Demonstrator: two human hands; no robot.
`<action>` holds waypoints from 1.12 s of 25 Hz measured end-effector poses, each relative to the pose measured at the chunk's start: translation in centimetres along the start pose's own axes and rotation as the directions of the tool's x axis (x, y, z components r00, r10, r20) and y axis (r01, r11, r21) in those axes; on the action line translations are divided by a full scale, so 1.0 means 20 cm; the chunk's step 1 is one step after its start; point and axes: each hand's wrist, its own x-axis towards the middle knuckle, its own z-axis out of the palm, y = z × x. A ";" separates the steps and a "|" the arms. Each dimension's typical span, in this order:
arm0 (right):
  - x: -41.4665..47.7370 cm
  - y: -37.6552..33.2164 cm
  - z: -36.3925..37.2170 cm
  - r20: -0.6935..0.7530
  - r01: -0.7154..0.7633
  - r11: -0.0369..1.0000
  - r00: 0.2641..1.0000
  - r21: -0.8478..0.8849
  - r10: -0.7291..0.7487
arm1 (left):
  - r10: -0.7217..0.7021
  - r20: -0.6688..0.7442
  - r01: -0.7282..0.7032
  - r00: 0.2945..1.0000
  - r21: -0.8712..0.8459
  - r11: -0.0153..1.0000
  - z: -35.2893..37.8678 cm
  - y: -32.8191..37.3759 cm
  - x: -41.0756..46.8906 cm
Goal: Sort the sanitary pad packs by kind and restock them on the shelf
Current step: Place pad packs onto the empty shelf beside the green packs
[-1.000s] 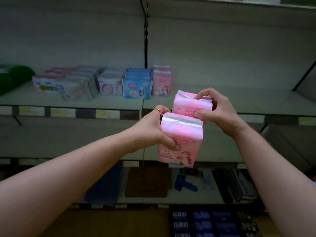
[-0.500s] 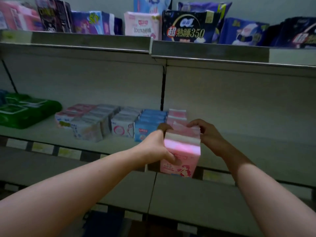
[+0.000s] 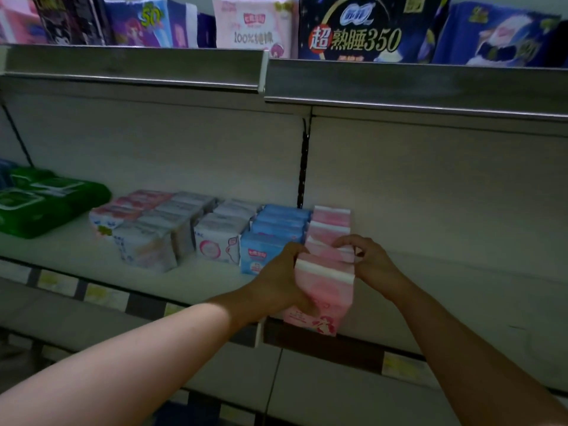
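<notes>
Fingers (image 3: 345,241) of my left hand (image 3: 276,281) and right hand (image 3: 375,261) gripped two pink plastic pad packs (image 3: 325,287), just brought to the grey metal shelf's (image 3: 199,278) matching pink row (image 3: 331,224).

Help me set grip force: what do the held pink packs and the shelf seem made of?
Pink packs: thin, soft plastic film, faintly glossy; the wrap dents under the left hand. Shelf: probably painted sheet metal, matte pale grey, judging by its thin deck and folded front rail.

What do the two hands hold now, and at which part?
The left hand grips the front pink pack by its left side; the right hand pinches the rear pink pack at its top edge.
</notes>
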 end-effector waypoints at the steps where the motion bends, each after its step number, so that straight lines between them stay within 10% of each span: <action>1: 0.01 0.00 0.00 -0.008 0.012 1.000 1.000 -0.016 -0.012 | -0.003 0.005 0.002 1.000 0.006 1.000 -0.01 -0.01 0.02; 28: 0.03 0.01 -0.05 0.206 -0.086 0.986 0.972 -0.142 0.114 | 0.163 -0.036 -0.159 0.986 0.091 0.983 0.04 -0.15 0.20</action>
